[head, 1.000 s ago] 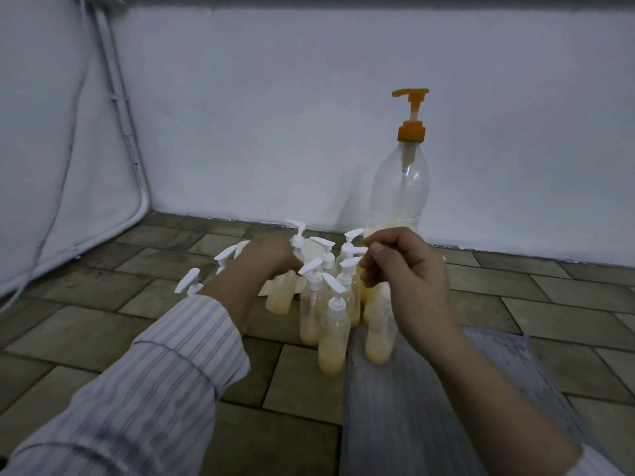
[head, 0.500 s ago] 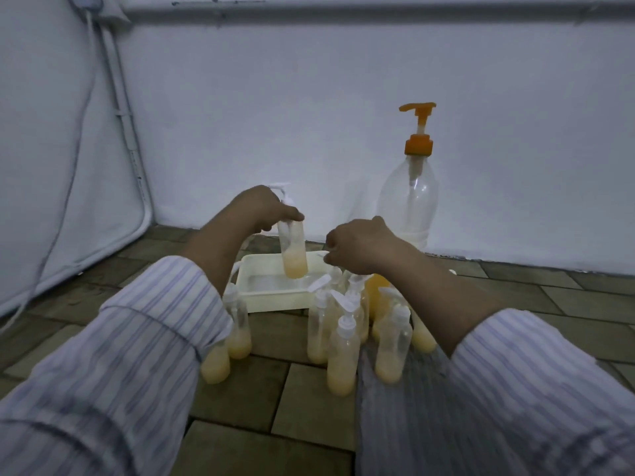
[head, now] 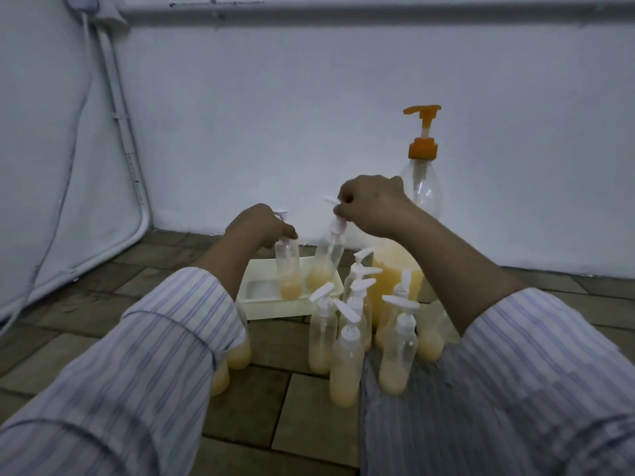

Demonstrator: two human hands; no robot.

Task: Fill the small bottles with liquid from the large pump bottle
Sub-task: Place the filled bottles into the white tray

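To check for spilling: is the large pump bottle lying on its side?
No. The large pump bottle stands upright by the wall, its orange pump head on top, behind the right hand.

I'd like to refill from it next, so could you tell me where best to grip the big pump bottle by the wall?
Take the big pump bottle at its clear shoulder, just below the orange collar, coming from above and the right. It stands upright, its lower body is hemmed in by small bottles, and the right hand blocks its left.
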